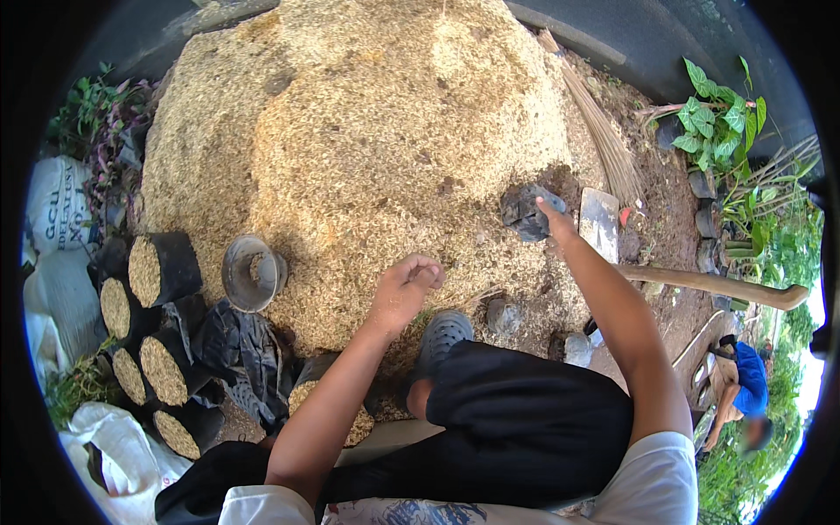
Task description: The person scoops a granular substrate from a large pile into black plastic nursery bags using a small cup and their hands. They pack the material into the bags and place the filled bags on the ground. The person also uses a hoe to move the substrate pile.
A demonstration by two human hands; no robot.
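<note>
At the right edge of a big mound of pale husks, my right hand is closed on a small, dark plastic grow bag. The bag lies against dark soil at the mound's edge. My left hand hovers over the near side of the mound, its fingers curled in, and nothing shows in them. To the left of that hand, a grey bucket lies tipped on the husks, with some husks inside.
Several black bags filled with husks stand at left beside crumpled black plastic. White sacks lie beyond them. A shovel and a stick broom rest at right. Farther right, another person bends down.
</note>
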